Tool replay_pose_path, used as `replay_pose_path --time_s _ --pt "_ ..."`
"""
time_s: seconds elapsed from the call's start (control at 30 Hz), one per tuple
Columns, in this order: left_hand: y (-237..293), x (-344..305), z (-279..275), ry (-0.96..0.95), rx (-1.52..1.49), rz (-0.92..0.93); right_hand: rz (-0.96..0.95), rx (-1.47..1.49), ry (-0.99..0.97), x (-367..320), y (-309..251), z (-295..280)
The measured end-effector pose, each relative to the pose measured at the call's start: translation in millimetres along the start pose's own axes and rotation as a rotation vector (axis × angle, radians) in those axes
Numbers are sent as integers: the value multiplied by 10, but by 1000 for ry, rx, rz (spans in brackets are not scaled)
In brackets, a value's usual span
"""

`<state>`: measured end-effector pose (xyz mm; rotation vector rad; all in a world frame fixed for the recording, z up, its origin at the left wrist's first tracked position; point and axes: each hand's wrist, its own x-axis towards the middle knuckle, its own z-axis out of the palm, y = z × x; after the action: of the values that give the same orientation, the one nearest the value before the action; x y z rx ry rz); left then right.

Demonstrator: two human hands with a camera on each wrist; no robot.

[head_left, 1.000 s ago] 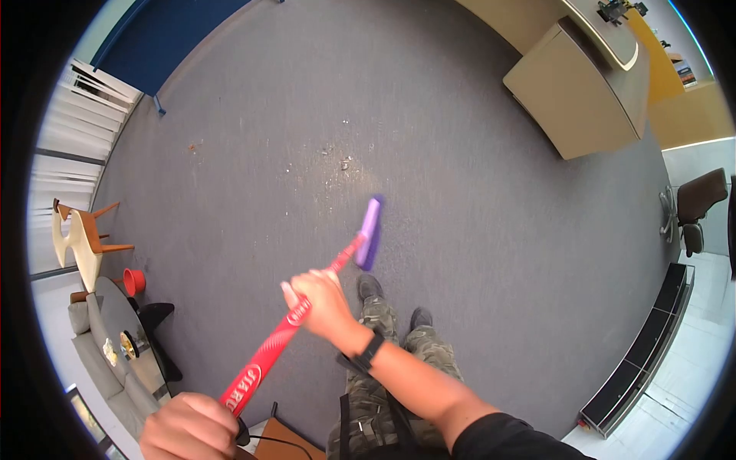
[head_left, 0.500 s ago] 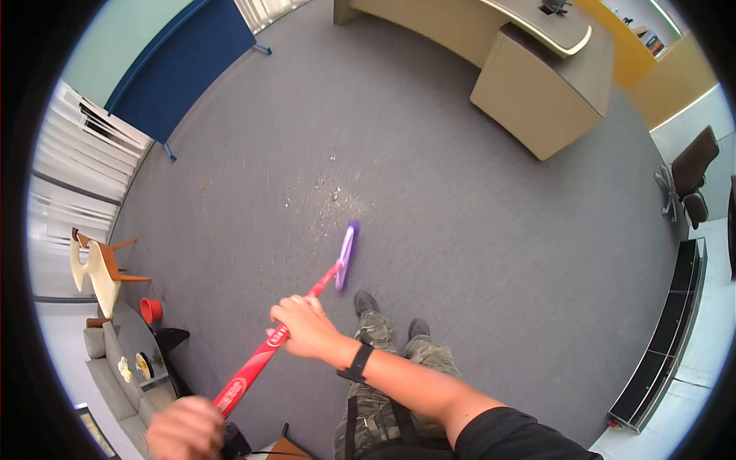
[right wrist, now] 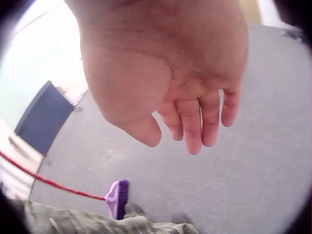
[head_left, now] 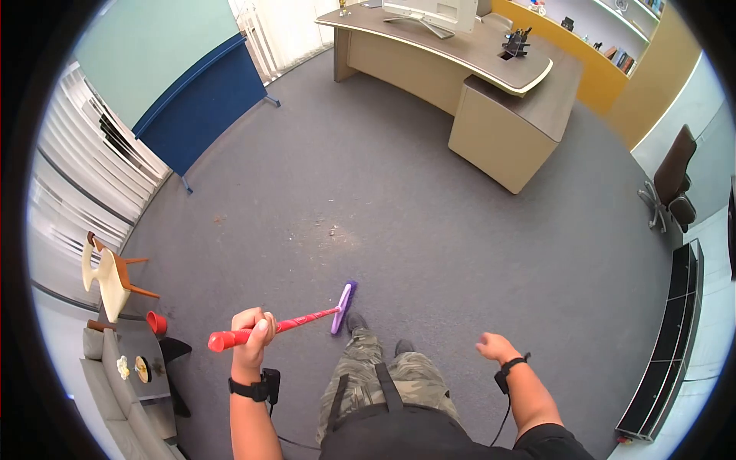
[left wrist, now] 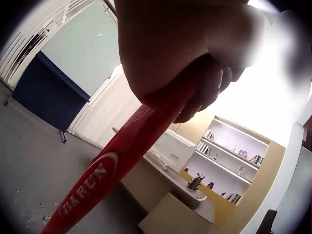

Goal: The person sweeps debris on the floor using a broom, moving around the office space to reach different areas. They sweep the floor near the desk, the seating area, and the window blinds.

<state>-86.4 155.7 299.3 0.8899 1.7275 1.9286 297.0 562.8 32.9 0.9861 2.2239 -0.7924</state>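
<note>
My left hand [head_left: 251, 337] grips a broom near the top of its red handle [head_left: 295, 323], fingers wrapped round it. The handle slants toward the floor in the left wrist view, lettering on its side. At its far end the purple broom head [head_left: 343, 308] is down by my left shoe. Off to the right, my right hand [head_left: 498, 349] is away from the broom and holds nothing; the right wrist view shows its fingers [right wrist: 193, 126] loosely extended. Scattered crumbs and bits of debris [head_left: 333, 232] lie on the grey floor ahead of the broom head.
A large desk [head_left: 491, 138] stands ahead to the right, a blue panel [head_left: 203, 107] ahead to the left. Along the left are a chair [head_left: 113, 280], a red bucket [head_left: 156, 323] and a low table [head_left: 142, 337]. A black shelf unit [head_left: 667, 345] lines the right side.
My right hand has let go of the broom handle and swung out to the right. The left hand has risen with the handle end. The head view has tilted up.
</note>
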Motion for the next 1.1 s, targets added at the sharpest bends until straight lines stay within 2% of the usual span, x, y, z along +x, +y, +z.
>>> replay_pose_path --time_s 0.07,0.13,0.2,0.23,0.27,0.33,0.47,0.53,0.57,0.63,0.77,0.83,0.87,0.9,0.93,1.0,1.07,1.1 --pt "-89 -71 6 41 -7 -20 221 157 5 -260 596 212" --pt "-130 -93 29 45 -22 -20 347 142 -67 -336 1287 654" --pt "-133 -106 52 60 -32 -36 429 199 -172 -480 1569 968" --pt "-139 -108 59 65 -30 -38 404 239 -220 -531 1617 1083" --pt "-144 -115 64 75 -31 -40 402 230 -223 -571 1543 1102" --pt "-162 -120 70 95 37 -75 215 272 -179 -655 1234 1146" --pt "-235 -158 83 87 125 -89 6 276 -176 -481 480 844" --pt "-317 -193 58 78 162 -100 -102 387 -58 -370 222 720" --pt "-364 -188 34 72 199 -103 -102 388 -47 -394 37 559" --pt "-450 -210 15 52 225 -126 -119 615 33 -665 -342 169" --pt "-751 -376 8 -9 276 -235 -121 619 78 -797 -292 5" --pt "-838 -531 9 -15 275 -289 -25 426 78 -736 38 151" --pt "-849 -620 8 -66 374 -327 74 387 -31 -668 223 239" --pt "-874 -732 -22 -110 474 -369 94 249 -57 -719 209 233" --pt "-1000 -870 -73 -108 415 -345 112 111 -84 -781 124 203" --pt "-864 -1062 -67 -65 429 -271 45 115 -148 -844 -169 120" --pt "-830 -1222 -164 -24 332 -331 -17 121 -217 -853 -544 21" --pt "-818 -1324 -214 -15 236 -374 -94 93 -157 -849 -798 -35"
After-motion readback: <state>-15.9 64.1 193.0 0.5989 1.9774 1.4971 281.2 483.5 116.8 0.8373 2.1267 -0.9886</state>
